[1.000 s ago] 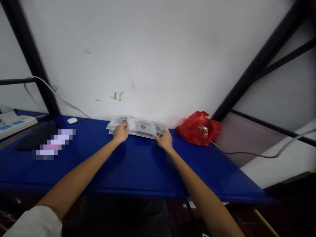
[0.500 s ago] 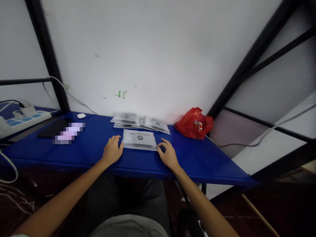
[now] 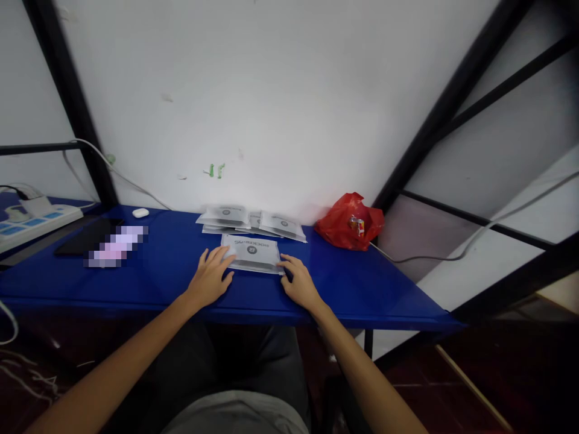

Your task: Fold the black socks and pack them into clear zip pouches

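Whitish and likely light, soft-skinned and slippery, the printed packet (image 3: 259, 256) lies just below the frame's centre on the tabletop (image 3: 362, 289), probably best held by its short ends, where the left hand (image 3: 210, 279) spreads its fingers and the right hand (image 3: 300, 283) curls its own loosely, neither gripping

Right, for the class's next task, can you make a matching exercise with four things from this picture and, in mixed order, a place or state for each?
1. Front packet
2. Red bag
3. Small white case
4. Power strip

A. Right of the packet pile
B. Has plugs in it
C. Between left hand and right hand
D. On the blue desk, left of the packet pile

Pairs: 1-C, 2-A, 3-D, 4-B
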{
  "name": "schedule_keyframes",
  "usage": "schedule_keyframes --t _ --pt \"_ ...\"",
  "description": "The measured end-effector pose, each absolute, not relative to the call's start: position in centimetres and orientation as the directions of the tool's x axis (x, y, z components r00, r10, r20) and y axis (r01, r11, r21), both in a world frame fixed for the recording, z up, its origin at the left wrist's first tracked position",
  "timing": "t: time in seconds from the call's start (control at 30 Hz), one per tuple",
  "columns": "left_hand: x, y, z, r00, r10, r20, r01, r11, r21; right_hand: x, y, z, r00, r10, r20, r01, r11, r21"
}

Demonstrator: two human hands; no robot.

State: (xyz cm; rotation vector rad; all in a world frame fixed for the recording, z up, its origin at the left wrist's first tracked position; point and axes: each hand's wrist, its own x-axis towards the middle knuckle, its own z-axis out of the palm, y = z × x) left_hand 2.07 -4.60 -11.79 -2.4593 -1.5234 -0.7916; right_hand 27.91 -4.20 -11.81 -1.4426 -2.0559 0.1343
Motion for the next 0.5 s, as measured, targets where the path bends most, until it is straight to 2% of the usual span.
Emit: schedule_keyframes --t 0.17,0.3,0.37,0.5 --pt "3.8 -3.0 -10.9 0.611 0.659 0.438 0.755 -0.652 -0.072 28.0 -4.1 -12.0 -0.227 0.870 0.437 0.813 0.417 -0.407" --pt "4.7 -2.3 -10.2 0.706 0.625 0.334 0.704 -0.670 -0.234 28.2 -3.9 -12.0 -0.225 0.858 0.462 0.797 0.435 -0.420" --pt "4.7 -2.6 -9.9 0.697 0.633 0.336 0.714 -0.654 -0.249 28.1 -4.0 -11.9 -0.220 0.841 0.495 0.778 0.457 -0.431" --pt "3.8 -3.8 -8.9 0.638 0.663 0.393 0.760 -0.623 -0.184 27.7 -4.6 -11.2 -0.216 0.756 0.618 0.702 0.560 -0.440"
